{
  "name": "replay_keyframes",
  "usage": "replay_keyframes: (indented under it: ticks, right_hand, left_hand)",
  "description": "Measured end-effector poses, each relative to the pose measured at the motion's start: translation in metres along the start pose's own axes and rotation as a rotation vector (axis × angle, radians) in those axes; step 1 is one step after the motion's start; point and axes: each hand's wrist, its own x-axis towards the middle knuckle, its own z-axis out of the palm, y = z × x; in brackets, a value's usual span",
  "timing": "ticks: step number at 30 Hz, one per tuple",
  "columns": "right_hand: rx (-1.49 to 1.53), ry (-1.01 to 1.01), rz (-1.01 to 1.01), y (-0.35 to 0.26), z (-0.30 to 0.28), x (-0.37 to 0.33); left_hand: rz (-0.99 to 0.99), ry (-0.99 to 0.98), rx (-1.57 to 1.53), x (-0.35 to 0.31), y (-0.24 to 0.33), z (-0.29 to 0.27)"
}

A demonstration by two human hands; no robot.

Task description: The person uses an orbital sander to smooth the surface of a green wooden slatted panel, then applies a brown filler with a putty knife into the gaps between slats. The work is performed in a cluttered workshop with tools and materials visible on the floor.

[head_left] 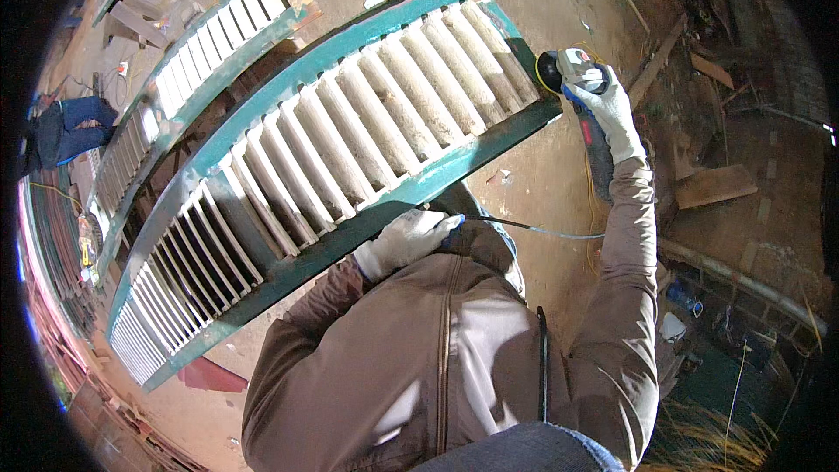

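Observation:
A long arched shutter panel with a teal frame [441, 177] and pale, dirty slats stretches diagonally in front of me. At its right end, my gloved right hand [609, 105] is closed around an angle grinder [598, 144]. The grinder's dark round disc [548, 72] is at the frame's corner; whether it touches cannot be told. Close to my body, beside the panel's near edge, my gloved left hand [404, 240] is curled closed. A thin dark cord [498, 222] runs rightward from its fingertips, which appear to pinch it.
A second slatted panel [229, 61] stands beyond the first. Another person's blue-trousered legs [83, 129] are at the far left. Wooden boards [715, 186] and scraps litter the ground at right. A yellow cable [592, 201] trails by my right arm.

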Motion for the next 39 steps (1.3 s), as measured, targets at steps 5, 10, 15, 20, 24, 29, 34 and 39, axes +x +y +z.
replay_keyframes:
  ticks: [5, 10, 15, 20, 24, 29, 34, 39]
  right_hand:
    - [-0.037, -0.061, -0.040, -0.022, 0.020, 0.029]
    - [-0.028, -0.099, -0.090, -0.042, 0.038, 0.064]
    - [-0.040, -0.161, -0.121, -0.050, 0.047, 0.098]
    - [-0.057, -0.145, -0.149, -0.041, 0.056, 0.113]
    - [-0.039, -0.131, -0.153, -0.036, 0.053, 0.097]
    - [-0.015, -0.134, -0.111, -0.018, 0.030, 0.059]
    - [-0.032, -0.106, -0.073, -0.009, 0.015, 0.014]
    - [-0.037, -0.079, -0.028, -0.001, -0.004, -0.019]
  left_hand:
    - [-0.286, -0.265, -0.116, 0.000, 0.006, -0.003]
    - [-0.239, -0.175, 0.040, -0.009, 0.011, -0.001]
    - [-0.197, -0.087, 0.133, -0.012, 0.016, 0.001]
    - [-0.179, -0.123, 0.160, -0.013, 0.002, 0.016]
    - [-0.128, -0.034, 0.153, -0.013, 0.002, 0.017]
    - [-0.136, -0.099, 0.118, -0.015, -0.005, 0.029]
    - [-0.042, 0.007, 0.096, -0.011, -0.001, 0.026]
    - [-0.229, -0.246, -0.085, 0.009, 0.013, 0.014]
